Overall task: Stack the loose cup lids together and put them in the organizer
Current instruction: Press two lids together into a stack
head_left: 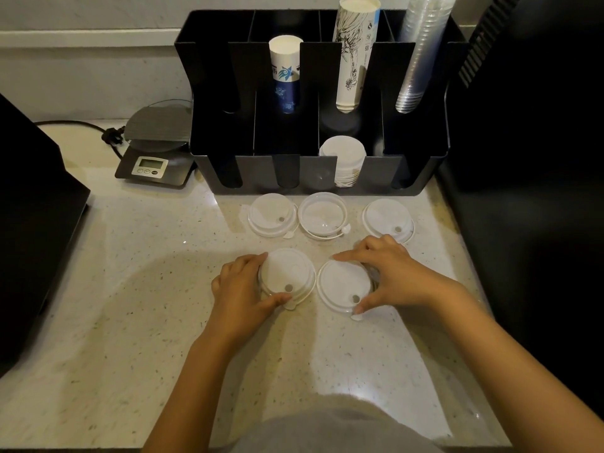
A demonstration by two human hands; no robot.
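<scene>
Several white plastic cup lids lie loose on the speckled counter. My left hand (240, 284) grips the rim of the near-left lid (287, 276), thumb at its front, fingers at its back. My right hand (390, 274) grips the near-right lid (343, 284) the same way. Three more lids lie in a row behind: a left one (272, 214), an upturned middle one (322, 214) and a right one (387, 218). The black organizer (421, 171) stands behind them, with a stack of white lids (343, 158) in one front slot.
The organizer's back slots hold a blue-printed paper cup stack (285, 73), a tall white cup stack (354, 53) and clear plastic cups (421, 50). A digital scale (157, 148) with a cable sits to the left. Dark appliances flank the counter on both sides (32, 230) (529, 158).
</scene>
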